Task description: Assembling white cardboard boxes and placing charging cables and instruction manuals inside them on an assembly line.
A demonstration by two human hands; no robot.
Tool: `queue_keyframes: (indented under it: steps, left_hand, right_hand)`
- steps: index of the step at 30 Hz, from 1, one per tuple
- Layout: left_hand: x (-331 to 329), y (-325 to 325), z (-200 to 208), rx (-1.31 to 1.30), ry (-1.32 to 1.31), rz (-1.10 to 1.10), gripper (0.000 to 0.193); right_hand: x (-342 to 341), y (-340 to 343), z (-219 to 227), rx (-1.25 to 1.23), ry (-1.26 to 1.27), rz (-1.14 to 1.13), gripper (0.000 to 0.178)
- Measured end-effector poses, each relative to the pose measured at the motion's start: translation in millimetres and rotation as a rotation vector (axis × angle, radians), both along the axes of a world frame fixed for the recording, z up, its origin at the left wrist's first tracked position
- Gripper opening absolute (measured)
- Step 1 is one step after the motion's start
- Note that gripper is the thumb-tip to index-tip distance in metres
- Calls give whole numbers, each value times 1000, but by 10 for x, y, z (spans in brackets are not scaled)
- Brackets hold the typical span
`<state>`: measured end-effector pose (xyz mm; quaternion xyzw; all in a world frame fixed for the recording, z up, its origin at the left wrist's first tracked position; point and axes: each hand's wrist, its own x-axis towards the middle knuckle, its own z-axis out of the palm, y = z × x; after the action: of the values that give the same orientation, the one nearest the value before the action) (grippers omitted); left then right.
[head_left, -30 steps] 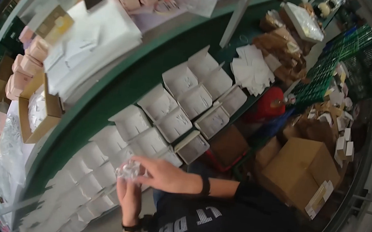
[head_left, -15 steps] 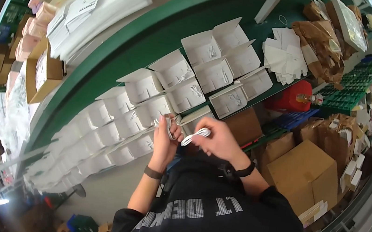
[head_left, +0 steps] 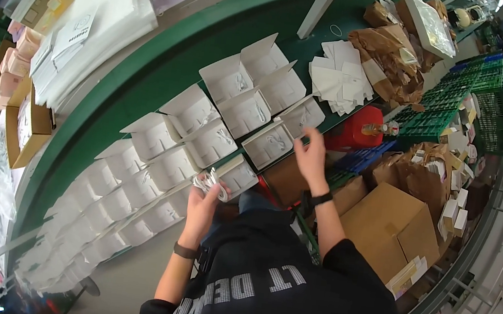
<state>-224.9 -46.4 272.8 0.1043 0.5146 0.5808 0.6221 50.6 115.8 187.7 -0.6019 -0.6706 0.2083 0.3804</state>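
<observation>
My left hand (head_left: 201, 204) is closed around several coiled white cables (head_left: 215, 185), in front of the rows of open boxes. My right hand (head_left: 311, 158) holds nothing, its fingers apart, beside the near edge of a small open white box (head_left: 313, 110) at the right end of the rows. A white cable (head_left: 303, 120) lies inside that box. The neighbouring open box (head_left: 256, 152) also has a coiled cable (head_left: 276, 141) in it. Coiled cables show in several other boxes, such as the larger box (head_left: 232, 111) behind.
Rows of open white boxes (head_left: 152, 131) run leftward along the green belt (head_left: 170, 51). White paper cards (head_left: 341, 80) and crumpled brown paper (head_left: 387, 51) lie at the far right. A red container (head_left: 357, 128) and a large cardboard box (head_left: 391, 229) stand right of me.
My right hand has moved right and away from my left hand, and the coiled cable it held is out of its fingers. The view has shifted to the right.
</observation>
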Motion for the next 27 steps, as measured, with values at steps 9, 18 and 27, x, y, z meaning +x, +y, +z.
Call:
queue_keyframes:
  steps: [9,18,27]
  left_hand:
    - [-16,45,116,-52,209,-217,23]
    - [217,463,502,89,13,-149,22]
    - [84,347,292,114,195,-79,18]
  right_hand:
    - [-935,-679,1384,-489,328,702,19]
    - [-967,52,1513,-377,277,383,22]
    - [-1090,-236,1602,-456,162,820,32]
